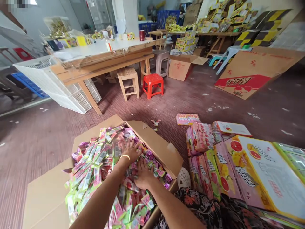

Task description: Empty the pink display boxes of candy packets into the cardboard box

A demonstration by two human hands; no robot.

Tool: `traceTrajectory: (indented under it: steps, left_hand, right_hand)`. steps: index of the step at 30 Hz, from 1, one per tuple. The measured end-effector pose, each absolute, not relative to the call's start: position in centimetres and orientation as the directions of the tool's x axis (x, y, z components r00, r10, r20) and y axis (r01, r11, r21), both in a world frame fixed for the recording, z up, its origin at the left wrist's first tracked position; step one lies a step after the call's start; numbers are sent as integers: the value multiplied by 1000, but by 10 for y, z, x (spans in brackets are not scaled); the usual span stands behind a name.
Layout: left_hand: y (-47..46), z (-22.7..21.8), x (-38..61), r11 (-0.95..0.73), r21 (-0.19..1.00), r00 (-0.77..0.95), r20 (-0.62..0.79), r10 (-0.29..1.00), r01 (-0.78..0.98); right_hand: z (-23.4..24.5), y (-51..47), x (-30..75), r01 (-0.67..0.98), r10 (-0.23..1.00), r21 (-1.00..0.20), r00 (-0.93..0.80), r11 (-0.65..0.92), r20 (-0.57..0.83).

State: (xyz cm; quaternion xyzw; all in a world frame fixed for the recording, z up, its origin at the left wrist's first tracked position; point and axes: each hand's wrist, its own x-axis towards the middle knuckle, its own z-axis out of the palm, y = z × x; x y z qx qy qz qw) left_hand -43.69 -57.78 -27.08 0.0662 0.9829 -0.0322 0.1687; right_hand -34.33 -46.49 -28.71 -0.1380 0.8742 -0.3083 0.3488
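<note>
An open cardboard box (153,138) on the floor is heaped with small, shiny candy packets (95,171) in green, pink and purple wrappers. My left hand (131,152), with a yellow bangle at the wrist, lies flat on the packets near the box's far side, fingers spread. Just nearer to me, my right hand (144,175) presses on the pile too, its fingers stretched out. Neither hand is closed around a packet. The palms and whatever lies right beneath them are hidden.
To my right stand stacked printed candy cartons (247,171), with one pink carton (188,119) lying apart. Ahead are a red stool (153,85), a wooden stool (128,79) and a worktable (107,54). A large cardboard box (254,70) stands at back right.
</note>
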Motion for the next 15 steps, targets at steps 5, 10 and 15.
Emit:
traceTrajectory:
  steps: [5, 10, 15]
  left_hand:
    - [-559, -251, -443, 986, 29, -926, -341, 163, 163]
    - [-569, -190, -416, 970, 118, -957, -177, 230, 211]
    - [-660, -166, -405, 993, -17, -992, -61, -114, -113]
  right_hand:
    - [-291, -465, -351, 16, -372, -584, -757, 812, -537]
    - [-268, -460, -347, 82, -284, -561, -797, 824, -533]
    - [-224, -447, -333, 122, -257, -569, -803, 813, -538]
